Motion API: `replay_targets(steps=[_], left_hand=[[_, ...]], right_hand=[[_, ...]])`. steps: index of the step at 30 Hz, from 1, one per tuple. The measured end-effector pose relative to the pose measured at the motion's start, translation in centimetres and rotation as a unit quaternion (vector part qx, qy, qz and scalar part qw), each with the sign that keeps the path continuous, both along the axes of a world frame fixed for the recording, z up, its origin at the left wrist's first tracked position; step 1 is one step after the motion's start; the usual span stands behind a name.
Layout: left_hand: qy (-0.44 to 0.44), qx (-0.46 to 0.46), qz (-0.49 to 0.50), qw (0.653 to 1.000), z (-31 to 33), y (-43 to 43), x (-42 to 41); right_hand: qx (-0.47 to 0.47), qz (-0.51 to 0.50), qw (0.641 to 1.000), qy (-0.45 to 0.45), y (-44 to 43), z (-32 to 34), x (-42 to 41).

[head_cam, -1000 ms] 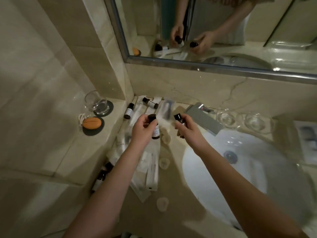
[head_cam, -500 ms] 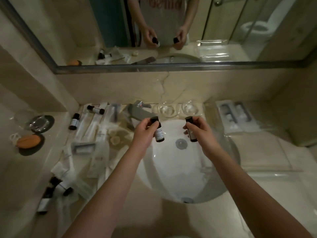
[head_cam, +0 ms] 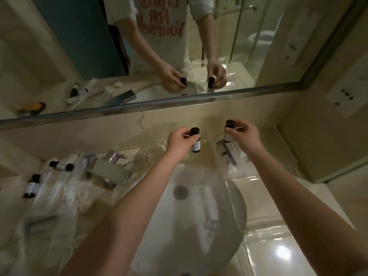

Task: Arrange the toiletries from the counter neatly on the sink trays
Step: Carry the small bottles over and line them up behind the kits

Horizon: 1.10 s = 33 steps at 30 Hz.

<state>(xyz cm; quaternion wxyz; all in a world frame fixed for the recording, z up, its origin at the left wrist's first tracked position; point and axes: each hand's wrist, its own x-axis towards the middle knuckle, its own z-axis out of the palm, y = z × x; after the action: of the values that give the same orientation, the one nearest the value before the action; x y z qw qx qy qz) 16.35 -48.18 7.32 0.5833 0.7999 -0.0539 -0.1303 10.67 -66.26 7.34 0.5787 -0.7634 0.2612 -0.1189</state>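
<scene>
My left hand [head_cam: 180, 143] grips a small dark-capped bottle [head_cam: 195, 141] with a white label, held upright above the back rim of the sink [head_cam: 199, 226]. My right hand [head_cam: 246, 136] holds a second small dark-capped bottle [head_cam: 229, 131] upright over the clear tray [head_cam: 231, 156] at the back right of the sink. That tray holds some blurred packets. Two more small bottles [head_cam: 61, 166] [head_cam: 31, 185] lie on the counter at the left among several clear-wrapped toiletry packets [head_cam: 65, 188].
The grey faucet [head_cam: 111, 168] stands left of the basin, with glass dishes [head_cam: 151, 154] behind the sink. A mirror [head_cam: 159, 46] runs along the back wall. A second clear tray [head_cam: 264, 226] lies on the right counter. The right wall stands close.
Both hands have carried their bottles rightward and toward the back wall, from over the basin to the back right tray area. The view has swung right with them.
</scene>
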Motion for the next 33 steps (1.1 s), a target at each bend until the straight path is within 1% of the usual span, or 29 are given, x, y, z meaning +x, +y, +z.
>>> replay_targets(steps=[3,7,10,14,17,21,23,25,26,28,30,33], left_hand=[[-0.022,0.044,-0.016,0.999,-0.6,-3.2,2.2],[-0.032,0.098,-0.038,0.994,-2.3,-7.3,4.8],[-0.045,0.120,-0.067,0.989,-3.6,-9.1,5.8],[-0.057,0.155,-0.097,0.981,-5.1,-9.9,6.5],[-0.064,0.163,-0.088,0.981,-5.6,-9.9,6.8],[-0.058,0.177,-0.092,0.978,-5.2,-9.8,6.8],[-0.070,0.199,-0.077,0.975,-4.5,-9.6,6.6],[-0.113,0.282,-0.063,0.951,-3.4,-9.7,6.3],[-0.132,0.327,-0.068,0.933,-2.8,-9.9,6.2],[-0.138,0.383,-0.099,0.908,-1.8,-10.6,6.2],[-0.135,0.417,-0.135,0.889,-1.2,-11.3,6.3],[-0.128,0.420,-0.180,0.880,-0.7,-11.8,6.9]], right_hand=[[-0.014,0.002,1.000,-0.005,-2.3,-0.3,2.1],[-0.047,0.004,0.999,0.022,-5.1,-2.3,4.6],[-0.065,0.021,0.997,0.036,-6.3,-3.8,5.7],[-0.090,0.065,0.993,0.039,-7.0,-5.1,6.0],[-0.086,0.059,0.994,0.041,-7.4,-5.7,5.9],[-0.087,0.075,0.993,0.033,-8.1,-5.3,5.7],[-0.095,0.064,0.993,0.027,-8.5,-4.9,5.8],[-0.116,0.064,0.991,0.018,-8.8,-4.3,5.9],[-0.135,0.077,0.988,0.017,-8.9,-4.0,5.9],[-0.175,0.127,0.976,0.028,-8.9,-3.3,6.0],[-0.214,0.169,0.961,0.048,-8.9,-2.8,6.2],[-0.259,0.184,0.945,0.072,-9.0,-2.3,6.4]])
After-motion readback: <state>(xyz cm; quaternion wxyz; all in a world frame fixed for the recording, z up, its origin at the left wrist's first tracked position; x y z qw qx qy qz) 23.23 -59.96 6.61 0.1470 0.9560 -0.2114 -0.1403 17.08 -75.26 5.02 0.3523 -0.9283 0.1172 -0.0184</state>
